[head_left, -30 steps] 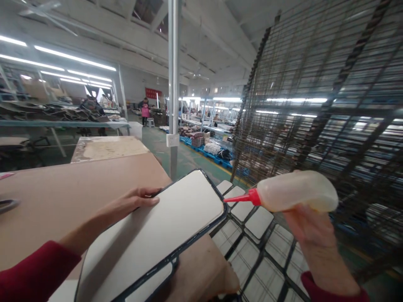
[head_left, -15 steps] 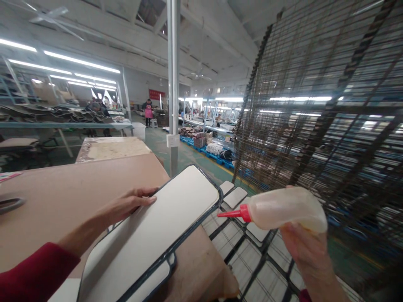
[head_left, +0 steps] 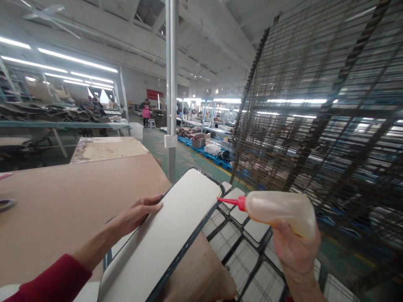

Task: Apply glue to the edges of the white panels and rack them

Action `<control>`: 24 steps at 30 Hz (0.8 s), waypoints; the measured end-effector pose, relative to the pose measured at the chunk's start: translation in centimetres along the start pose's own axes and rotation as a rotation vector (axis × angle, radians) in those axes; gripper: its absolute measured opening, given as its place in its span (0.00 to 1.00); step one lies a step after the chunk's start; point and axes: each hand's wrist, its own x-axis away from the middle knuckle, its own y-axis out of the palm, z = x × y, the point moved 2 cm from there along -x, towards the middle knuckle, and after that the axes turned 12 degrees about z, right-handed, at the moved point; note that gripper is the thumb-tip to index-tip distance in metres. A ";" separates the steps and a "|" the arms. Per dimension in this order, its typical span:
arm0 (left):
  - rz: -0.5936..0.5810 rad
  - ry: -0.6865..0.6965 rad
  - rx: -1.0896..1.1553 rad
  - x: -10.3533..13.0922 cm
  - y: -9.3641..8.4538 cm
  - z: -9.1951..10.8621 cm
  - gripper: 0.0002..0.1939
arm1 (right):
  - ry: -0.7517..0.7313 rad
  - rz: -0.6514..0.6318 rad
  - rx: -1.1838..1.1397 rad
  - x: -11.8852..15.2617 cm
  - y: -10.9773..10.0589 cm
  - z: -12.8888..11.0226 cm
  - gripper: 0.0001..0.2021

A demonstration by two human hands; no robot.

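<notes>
**Nozzle at the panel's edge**

My left hand (head_left: 137, 214) lies on the near long side of the white rectangular panel with the dark rim (head_left: 163, 241). The fingers are stretched flat along its face and the thumb is hidden behind the rim, so the panel is tipped up on edge and steadied against the brown board tabletop (head_left: 63, 201). Held at that slant, its far long edge is turned toward my other hand.

My right hand (head_left: 294, 251) is wrapped around the translucent plastic squeeze bottle with the red pointed nozzle (head_left: 277, 209), fingers curled under its belly. I hold the bottle nearly level so the nozzle tip sits just beside the panel's upper right corner, close to the dark rim; I cannot tell whether it touches.

Below the bottle, more white panels lie side by side on a dark gridded rack (head_left: 248, 251), flat and apart from each other. A tall wire-shelved drying rack (head_left: 315, 105) stands to the right, and a grey steel pillar (head_left: 171, 84) rises behind the table.
</notes>
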 end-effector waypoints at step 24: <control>0.042 0.018 0.094 0.4 0.0 -0.8 0.27 | 0.021 -0.040 -0.027 0.4 1.4 1.1 0.32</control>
